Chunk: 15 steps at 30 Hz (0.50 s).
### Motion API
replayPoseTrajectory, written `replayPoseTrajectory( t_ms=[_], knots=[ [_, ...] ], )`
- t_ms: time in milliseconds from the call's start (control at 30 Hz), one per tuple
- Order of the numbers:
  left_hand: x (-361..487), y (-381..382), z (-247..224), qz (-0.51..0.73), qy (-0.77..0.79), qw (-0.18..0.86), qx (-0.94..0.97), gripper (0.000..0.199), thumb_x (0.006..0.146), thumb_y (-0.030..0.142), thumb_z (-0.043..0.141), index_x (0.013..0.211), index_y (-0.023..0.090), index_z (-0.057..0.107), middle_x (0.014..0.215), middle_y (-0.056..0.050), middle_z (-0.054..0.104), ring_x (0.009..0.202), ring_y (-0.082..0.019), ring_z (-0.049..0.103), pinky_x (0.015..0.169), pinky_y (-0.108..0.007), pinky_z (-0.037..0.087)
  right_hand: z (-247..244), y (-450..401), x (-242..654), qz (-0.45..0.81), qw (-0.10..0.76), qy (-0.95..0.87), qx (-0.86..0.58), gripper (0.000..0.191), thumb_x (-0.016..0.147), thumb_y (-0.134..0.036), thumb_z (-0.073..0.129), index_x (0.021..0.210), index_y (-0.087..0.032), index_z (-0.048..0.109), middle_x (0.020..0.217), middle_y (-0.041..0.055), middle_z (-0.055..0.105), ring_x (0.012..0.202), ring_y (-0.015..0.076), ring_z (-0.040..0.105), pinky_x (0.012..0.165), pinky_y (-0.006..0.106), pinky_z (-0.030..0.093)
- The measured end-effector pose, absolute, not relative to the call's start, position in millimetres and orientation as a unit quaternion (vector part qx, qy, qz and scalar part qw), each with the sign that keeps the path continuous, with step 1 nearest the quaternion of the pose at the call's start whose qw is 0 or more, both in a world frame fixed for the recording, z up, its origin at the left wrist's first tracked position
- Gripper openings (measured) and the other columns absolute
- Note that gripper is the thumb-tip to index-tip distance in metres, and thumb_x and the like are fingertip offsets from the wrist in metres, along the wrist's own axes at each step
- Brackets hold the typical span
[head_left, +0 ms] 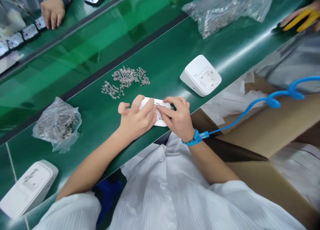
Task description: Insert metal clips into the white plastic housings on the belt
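A white plastic housing with a recessed panel lies on the green work surface in front of me, partly covered by my hands. My left hand is closed over its left side, fingers pressing on the housing and thumb side raised. My right hand, wearing a blue wrist strap, has its fingertips pinched together at the recess; whatever they hold is too small to make out. Just beyond the hands is a loose pile of small clear and metallic pieces.
Another white housing stands to the right and one at lower left. Plastic bags of small parts lie left and far right. A blue coiled cord runs over open cardboard boxes. Other people's hands appear at top left and right.
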<state>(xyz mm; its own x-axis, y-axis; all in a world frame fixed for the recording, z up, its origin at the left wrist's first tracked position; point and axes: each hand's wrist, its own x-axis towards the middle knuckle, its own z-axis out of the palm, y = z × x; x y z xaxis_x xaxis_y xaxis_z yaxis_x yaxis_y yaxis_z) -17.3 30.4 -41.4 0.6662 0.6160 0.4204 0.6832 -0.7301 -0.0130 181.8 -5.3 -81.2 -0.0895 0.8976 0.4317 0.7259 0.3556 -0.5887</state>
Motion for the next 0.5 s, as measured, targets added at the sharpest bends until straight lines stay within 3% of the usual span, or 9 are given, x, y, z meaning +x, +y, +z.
replayPoseTrajectory(
  t_ms=[267,400,500],
  knots=[
    [-21.1,29.8,-47.6,-0.195,-0.356,0.076,-0.911,0.026,0.102,0.033,0.046,0.114,0.029,0.068,0.126,0.001,0.072,0.123,-0.032,0.054,0.088,-0.054,0.028,-82.4,-5.6,181.0,0.147,0.41,-0.708,-0.556,0.022,0.097,-0.027,0.058,0.1,-0.034,0.078,0.123,0.0038,0.067,0.114,0.0276,0.057,0.098,0.05,0.044],
    [-23.0,27.4,-46.8,-0.198,-0.344,0.102,-0.912,0.019,0.1,0.029,0.05,0.104,0.028,0.068,0.125,0.001,0.072,0.12,-0.03,0.057,0.081,-0.05,0.032,-74.4,1.4,177.7,0.168,0.426,-0.68,-0.572,0.016,0.093,-0.028,0.063,0.103,-0.029,0.076,0.115,0.0059,0.069,0.109,0.0273,0.06,0.098,0.048,0.046],
    [-20.8,16.2,-45.3,-0.179,-0.307,0.111,-0.928,0.017,0.1,0.025,0.051,0.097,0.025,0.068,0.119,-0.001,0.074,0.113,-0.026,0.064,0.075,-0.045,0.036,-67.7,12.7,176.0,0.184,0.412,-0.672,-0.587,0.023,0.086,-0.028,0.069,0.109,-0.026,0.074,0.114,0.0066,0.069,0.11,0.0296,0.058,0.098,0.049,0.046]
  ],
)
